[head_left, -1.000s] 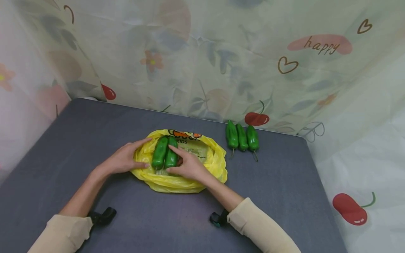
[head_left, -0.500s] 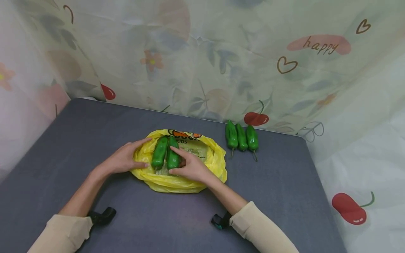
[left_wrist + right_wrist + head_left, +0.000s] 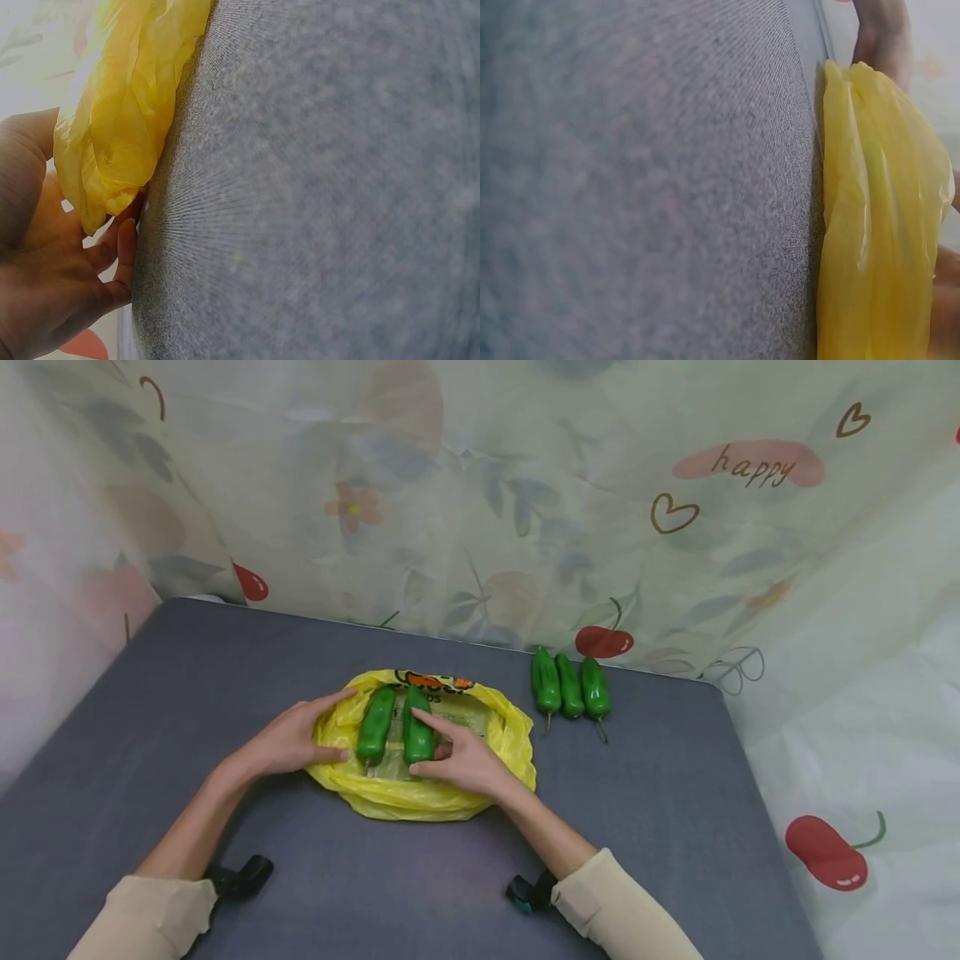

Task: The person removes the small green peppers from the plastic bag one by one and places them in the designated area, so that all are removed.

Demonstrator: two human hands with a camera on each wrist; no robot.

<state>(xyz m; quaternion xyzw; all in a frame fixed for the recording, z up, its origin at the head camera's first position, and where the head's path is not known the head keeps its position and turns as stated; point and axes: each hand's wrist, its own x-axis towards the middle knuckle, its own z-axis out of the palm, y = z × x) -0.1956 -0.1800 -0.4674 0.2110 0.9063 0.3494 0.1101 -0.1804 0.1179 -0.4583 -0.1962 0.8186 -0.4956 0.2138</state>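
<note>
Grey table (image 3: 420, 893), then the yellow bag (image 3: 420, 802), its left rim held by the loosely curled left hand (image 3: 288, 739). With the right hand (image 3: 467, 762) half closed, the nearer pepper (image 3: 417, 747) inside is pinched. Rim's probably best held steady, pepper shifted gently so plastic isn't dragged.

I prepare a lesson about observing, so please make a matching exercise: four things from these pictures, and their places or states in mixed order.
1. left hand
2. right hand
3. yellow bag
4. row of three green peppers

A. open, two peppers inside
B. near the far edge of the table
C. holding the bag's left edge
D. holding one pepper in the bag

Pairs: 1-C, 2-D, 3-A, 4-B
</note>
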